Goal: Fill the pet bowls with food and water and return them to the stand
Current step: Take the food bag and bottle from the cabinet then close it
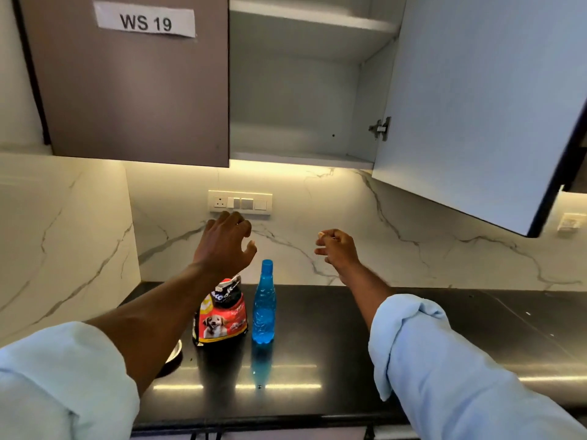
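- Your rolled pale-blue sleeves [444, 360] fill both lower corners, with both forearms reaching out over the black counter [349, 344].
- A metal bowl [174, 350] sits near the counter's left end, mostly hidden behind your left forearm. Only part of its rim shows.
- The dog food bag [220, 315] stands upright just right of the bowl, about midway between the front edge and the wall. It is red and black with a picture of a dog. The brand lettering at its crumpled top is too creased to read.
- The blue bottle [264, 308] stands upright just beside the bag on its right, apart from it, with no cap visible on its neck.
- The counter to the right of the bottle is bare right along to the far end.
- Your left hand [224, 246] is raised above the bag, fingers spread and loosely bent, gripping nothing.
- Your right hand [336, 250] is raised to the right of the bottle, well clear of it, fingers loosely curled with nothing in them.
- A socket panel [240, 202] is set in the marble wall [413, 223] behind your left hand.
- The wall cupboard [298, 90] overhead stands open, and its door [476, 106] swings out above the counter's right side.
- The closed door [127, 90] beside it carries a label reading "WS 19" [145, 22].
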The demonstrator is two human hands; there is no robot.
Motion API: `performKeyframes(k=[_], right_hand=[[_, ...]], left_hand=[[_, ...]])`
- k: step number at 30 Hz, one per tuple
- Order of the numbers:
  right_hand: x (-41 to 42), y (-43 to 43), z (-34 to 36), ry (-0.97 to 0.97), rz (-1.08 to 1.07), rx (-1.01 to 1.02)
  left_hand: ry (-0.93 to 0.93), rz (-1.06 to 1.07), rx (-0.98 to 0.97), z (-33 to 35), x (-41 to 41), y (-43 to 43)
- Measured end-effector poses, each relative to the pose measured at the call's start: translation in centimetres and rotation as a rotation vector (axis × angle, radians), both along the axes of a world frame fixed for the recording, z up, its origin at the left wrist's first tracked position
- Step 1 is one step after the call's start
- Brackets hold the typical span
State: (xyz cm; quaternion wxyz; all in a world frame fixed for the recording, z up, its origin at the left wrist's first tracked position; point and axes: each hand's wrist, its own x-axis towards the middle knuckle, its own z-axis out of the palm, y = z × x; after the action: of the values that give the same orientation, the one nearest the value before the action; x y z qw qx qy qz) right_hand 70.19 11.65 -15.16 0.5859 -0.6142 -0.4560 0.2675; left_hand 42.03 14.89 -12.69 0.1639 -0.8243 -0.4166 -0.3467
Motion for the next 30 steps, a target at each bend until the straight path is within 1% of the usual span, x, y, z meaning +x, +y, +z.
performKeyframes(k=[3, 8, 11, 14, 18, 22, 24, 28, 30], right_hand=[[2.6, -2.0, 2.0, 0.263, -0.009, 0.040], [7.7, -4.2, 4.5, 0.835, 0.099, 0.191], [9.9, -4.8, 6.1, 1.063, 0.195, 0.248], [11.2, -5.5, 7.4, 1.168, 0.333, 0.321], [11.9, -6.8, 9.2, 1.226, 0.512, 0.445], [12.3, -7.3, 9.0, 1.311, 0.663, 0.530], [12.4, -7.3, 8.9, 1.350, 0.711, 0.535], [12.2, -6.8, 9.0, 1.408, 0.715, 0.505], [12.2, -5.9, 8.3, 1.387, 0.742, 0.478]], left_hand=[[-0.050, 0.017, 0.019, 1.3, 1.8, -1.0], [-0.085, 0.020, 0.040, 2.8, 6.0, -3.5], [-0.120, 0.033, 0.052, 3.8, 8.2, -4.9], [-0.154, 0.029, 0.066, 4.9, 10.5, -6.5], [-0.172, 0.025, 0.085, 5.4, 12.9, -8.3], [-0.157, 0.029, 0.083, 5.4, 14.2, -9.4], [-0.151, 0.030, 0.079, 5.5, 14.5, -9.8], [-0.146, 0.028, 0.059, 5.7, 15.1, -10.0], [-0.152, 0.014, 0.045, 5.8, 15.7, -10.0]])
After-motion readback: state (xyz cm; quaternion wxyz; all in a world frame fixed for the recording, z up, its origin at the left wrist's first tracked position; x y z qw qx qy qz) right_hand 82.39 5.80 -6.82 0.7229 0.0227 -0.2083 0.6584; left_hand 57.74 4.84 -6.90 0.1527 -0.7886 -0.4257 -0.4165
